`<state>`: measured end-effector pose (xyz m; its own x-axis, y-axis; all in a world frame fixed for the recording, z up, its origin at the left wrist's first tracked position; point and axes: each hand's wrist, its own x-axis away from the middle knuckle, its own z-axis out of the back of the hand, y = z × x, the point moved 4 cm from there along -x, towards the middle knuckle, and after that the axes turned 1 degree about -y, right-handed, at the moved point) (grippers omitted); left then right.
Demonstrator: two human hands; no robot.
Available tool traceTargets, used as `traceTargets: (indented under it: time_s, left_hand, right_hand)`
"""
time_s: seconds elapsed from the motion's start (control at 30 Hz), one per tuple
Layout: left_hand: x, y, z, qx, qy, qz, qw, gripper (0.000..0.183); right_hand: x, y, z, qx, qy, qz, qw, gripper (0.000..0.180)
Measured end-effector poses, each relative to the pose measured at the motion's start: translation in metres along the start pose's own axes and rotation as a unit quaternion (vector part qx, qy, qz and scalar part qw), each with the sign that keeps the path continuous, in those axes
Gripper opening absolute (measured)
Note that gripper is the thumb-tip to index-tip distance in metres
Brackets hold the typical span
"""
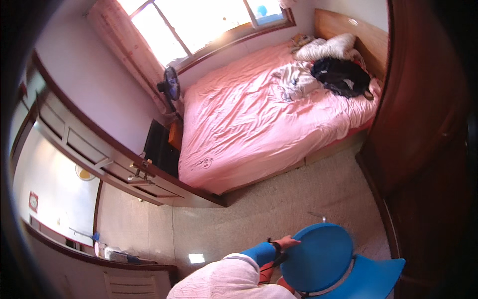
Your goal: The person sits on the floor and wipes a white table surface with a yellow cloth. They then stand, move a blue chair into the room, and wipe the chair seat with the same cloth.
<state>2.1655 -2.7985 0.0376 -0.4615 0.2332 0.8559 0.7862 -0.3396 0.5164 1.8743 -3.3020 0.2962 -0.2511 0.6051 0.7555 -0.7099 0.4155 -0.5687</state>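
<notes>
My left hand [288,242], below a blue sleeve cuff and a dark wrist strap, is closed on the left edge of a blue chair's round seat [319,258]. The seat's broad face shows towards me. Beside it, at the lower right, lies the chair's curved blue backrest [368,280]. A metal leg end [317,216] sticks out past the seat's top edge. My right hand is out of view. Part of my legs in red shows below the left wrist.
Ahead stands a bed with a pink sheet [242,130], a black garment [341,76] and a pillow [330,46]. An open door [112,160] is at the left, a fan [171,83] behind it. Dark wooden panelling [422,149] rises close on the chair's right.
</notes>
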Motion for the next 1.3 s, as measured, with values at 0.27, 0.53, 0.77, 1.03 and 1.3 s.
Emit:
traceTargets:
  time_s: [0.27, 0.53, 0.77, 1.03, 1.3]
  left_hand:
    - [0.177, -0.029, 0.078, 0.213, 0.072, -0.039, 0.974, 0.068]
    - [0.276, -0.173, 0.151, 0.270, 0.121, 0.054, 0.954, 0.082]
    - [0.390, -0.324, 0.211, 0.367, 0.159, 0.070, 0.914, 0.093]
    - [0.523, -0.475, 0.278, 0.499, 0.270, -0.068, 0.821, 0.070]
    - [0.634, -0.508, 0.302, 0.653, 0.318, -0.094, 0.680, 0.073]
  right_hand:
    - [-0.006, -0.078, -0.107, 0.175, -0.107, 0.116, 0.972, 0.074]
    - [0.165, -0.108, -0.269, 0.239, -0.289, 0.286, 0.882, 0.035]
    - [0.299, -0.030, -0.371, 0.269, -0.451, 0.320, 0.789, 0.028]
    - [0.480, 0.056, -0.493, 0.350, -0.569, 0.313, 0.676, 0.022]
    - [0.609, 0.124, -0.587, 0.445, -0.591, 0.317, 0.593, 0.018]
